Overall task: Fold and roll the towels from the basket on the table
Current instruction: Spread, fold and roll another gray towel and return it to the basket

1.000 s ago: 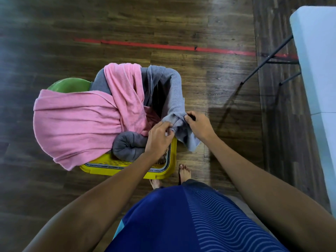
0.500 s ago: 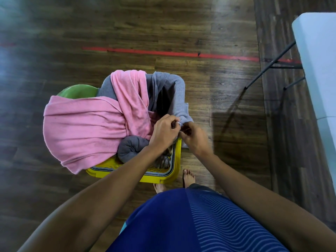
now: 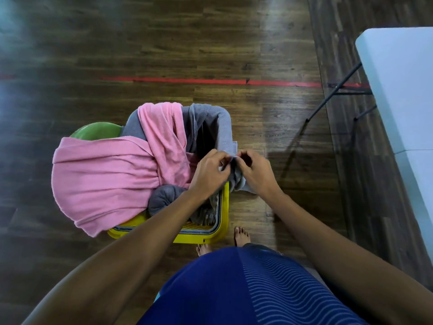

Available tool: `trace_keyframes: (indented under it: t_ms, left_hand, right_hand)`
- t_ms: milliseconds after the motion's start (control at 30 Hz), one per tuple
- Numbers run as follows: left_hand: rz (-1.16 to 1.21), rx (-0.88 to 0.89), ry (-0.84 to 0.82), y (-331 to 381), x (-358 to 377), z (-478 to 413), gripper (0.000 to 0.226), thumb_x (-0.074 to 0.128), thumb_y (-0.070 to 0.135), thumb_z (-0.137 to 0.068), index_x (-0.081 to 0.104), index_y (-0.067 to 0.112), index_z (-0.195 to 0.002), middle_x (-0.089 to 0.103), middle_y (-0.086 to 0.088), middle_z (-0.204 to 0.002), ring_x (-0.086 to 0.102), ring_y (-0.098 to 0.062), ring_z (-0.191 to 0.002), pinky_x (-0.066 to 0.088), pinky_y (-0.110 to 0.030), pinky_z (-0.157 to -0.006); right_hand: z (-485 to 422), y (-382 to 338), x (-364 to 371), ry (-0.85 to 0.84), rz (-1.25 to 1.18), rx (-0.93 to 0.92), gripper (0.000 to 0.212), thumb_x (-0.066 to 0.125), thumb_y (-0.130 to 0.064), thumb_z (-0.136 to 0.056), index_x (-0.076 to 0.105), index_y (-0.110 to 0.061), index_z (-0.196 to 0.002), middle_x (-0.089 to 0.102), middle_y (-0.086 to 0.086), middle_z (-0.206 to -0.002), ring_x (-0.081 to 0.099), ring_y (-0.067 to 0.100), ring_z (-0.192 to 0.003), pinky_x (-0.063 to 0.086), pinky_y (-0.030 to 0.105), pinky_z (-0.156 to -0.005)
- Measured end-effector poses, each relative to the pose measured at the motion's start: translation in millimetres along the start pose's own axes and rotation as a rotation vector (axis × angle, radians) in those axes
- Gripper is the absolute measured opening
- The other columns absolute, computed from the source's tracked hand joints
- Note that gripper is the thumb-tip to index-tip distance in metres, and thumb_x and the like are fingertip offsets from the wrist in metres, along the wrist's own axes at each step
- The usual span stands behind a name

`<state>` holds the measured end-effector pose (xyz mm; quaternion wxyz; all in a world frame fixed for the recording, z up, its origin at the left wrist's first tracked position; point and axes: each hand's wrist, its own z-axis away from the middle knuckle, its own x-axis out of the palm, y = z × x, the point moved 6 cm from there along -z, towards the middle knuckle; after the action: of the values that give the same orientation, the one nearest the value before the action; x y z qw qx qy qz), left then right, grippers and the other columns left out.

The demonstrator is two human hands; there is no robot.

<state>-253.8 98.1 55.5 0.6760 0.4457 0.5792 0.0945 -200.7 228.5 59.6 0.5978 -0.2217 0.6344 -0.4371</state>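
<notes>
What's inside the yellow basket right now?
A pink towel spills over the basket rim, a grey towel hangs over the far side, pinched by the left hand and right hand, and a grey bundle lies inside. Whatever lies under them is covered.

The floor [image 3: 234, 43] under you is dark wood-grain plank with a soft sheen that catches pale glare. A matt red tape strip [image 3: 187, 80] runs across it. The basket [image 3: 223, 214] is yellow moulded plastic, smooth at the rim and perforated inside. The pink towel [image 3: 105, 174] is soft matt cloth with a fine ribbed weave. The grey towel [image 3: 218, 123] is a fleecier matt cloth, and so is the grey roll [image 3: 164, 198]. The green rounded object [image 3: 98, 132] looks like smooth, slightly glossy plastic. The counter [image 3: 398, 78] has a smooth matt white plastic top on thin black metal legs [image 3: 335, 90]. Your blue garment [image 3: 246, 289] is a knit with wavy lines.
</notes>
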Motion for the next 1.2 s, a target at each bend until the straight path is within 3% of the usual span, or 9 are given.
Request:
trace_keyframes:
  t_ms: [267,433,533,633,700,800,933,1067,1200]
  left_hand:
    - [0.091,-0.066,0.061,21,-3,-1,0.011,0.057,0.012,-0.089,0.068,0.014,-0.092,0.069,0.003,-0.083,0.062,-0.011,-0.075,0.042,-0.018,-0.068]
    - [0.134,-0.051,0.087,20,-12,1,0.011,0.058,0.015,-0.094,0.068,0.009,-0.094,0.065,0.002,-0.085,0.061,-0.011,-0.077,0.048,-0.027,-0.073]
    - [0.144,0.007,0.052,43,-29,-13,0.014,0.058,0.018,-0.095,0.066,0.009,-0.087,0.061,0.006,-0.079,0.057,-0.006,-0.075,0.042,-0.020,-0.072]
    - [0.171,0.050,-0.035,77,-40,-35,0.024,0.058,0.018,-0.094,0.057,0.025,-0.071,0.051,0.016,-0.058,0.048,0.004,-0.058,0.036,-0.013,-0.062]
    - [0.219,0.055,-0.085,92,-43,-47,0.029,0.057,0.017,-0.094,0.056,0.030,-0.069,0.049,0.018,-0.054,0.045,0.003,-0.055,0.036,-0.015,-0.062]
    - [0.241,0.087,-0.150,106,-46,-59,0.024,0.056,0.017,-0.094,0.061,0.027,-0.073,0.061,0.015,-0.068,0.055,-0.003,-0.066,0.044,-0.024,-0.071]
    - [0.235,0.147,-0.170,105,-51,-67,0.010,0.061,0.015,-0.091,0.068,0.016,-0.084,0.070,0.003,-0.085,0.063,-0.008,-0.084,0.047,-0.021,-0.080]
    - [-0.070,0.244,-0.065,86,-56,-65,0.007,0.060,0.014,-0.087,0.066,0.015,-0.085,0.063,0.007,-0.080,0.057,-0.010,-0.075,0.046,-0.028,-0.074]
    - [-0.102,0.192,0.125,72,-65,-51,0.013,0.057,0.003,-0.086,0.069,0.006,-0.086,0.068,-0.003,-0.080,0.058,-0.012,-0.073,0.041,-0.023,-0.067]
  right_hand:
    - [-3,-22,-30,0.049,-0.006,-0.052,0.008,0.058,-0.021,-0.094,0.063,-0.015,-0.094,0.067,-0.005,-0.090,0.059,0.009,-0.085,0.044,0.025,-0.076]
    - [-1,-17,-47,0.098,-0.012,-0.071,0.009,0.056,-0.019,-0.095,0.061,-0.012,-0.095,0.064,-0.003,-0.090,0.056,0.009,-0.082,0.038,0.012,-0.069]
    - [1,1,-58,0.075,-0.023,-0.035,0.008,0.057,-0.021,-0.095,0.062,-0.014,-0.095,0.064,-0.004,-0.088,0.057,0.011,-0.083,0.041,0.021,-0.072]
    - [1,4,-62,-0.007,-0.181,-0.003,0.008,0.059,-0.024,-0.094,0.065,-0.024,-0.089,0.065,-0.009,-0.080,0.059,0.009,-0.078,0.046,0.031,-0.073]
    - [0,-10,-68,-0.069,-0.304,-0.036,0.012,0.060,-0.025,-0.095,0.067,-0.022,-0.086,0.062,-0.006,-0.075,0.057,0.010,-0.074,0.046,0.031,-0.070]
    - [-3,-34,-79,-0.128,-0.484,-0.055,0.020,0.057,-0.016,-0.097,0.060,0.004,-0.092,0.055,0.005,-0.078,0.053,0.011,-0.072,0.044,0.020,-0.067]
    - [-13,-49,-92,-0.084,-0.499,-0.088,0.020,0.060,-0.023,-0.096,0.059,-0.010,-0.081,0.054,0.006,-0.075,0.051,0.016,-0.073,0.040,0.026,-0.067]
    - [-17,-54,-102,-0.034,-0.490,-0.084,0.021,0.055,-0.019,-0.098,0.058,-0.010,-0.079,0.053,-0.002,-0.070,0.050,0.009,-0.068,0.041,0.018,-0.062]
    - [-20,-52,-108,-0.022,-0.464,-0.108,0.027,0.055,-0.020,-0.098,0.055,0.003,-0.084,0.051,0.006,-0.073,0.049,0.013,-0.070,0.039,0.019,-0.064]
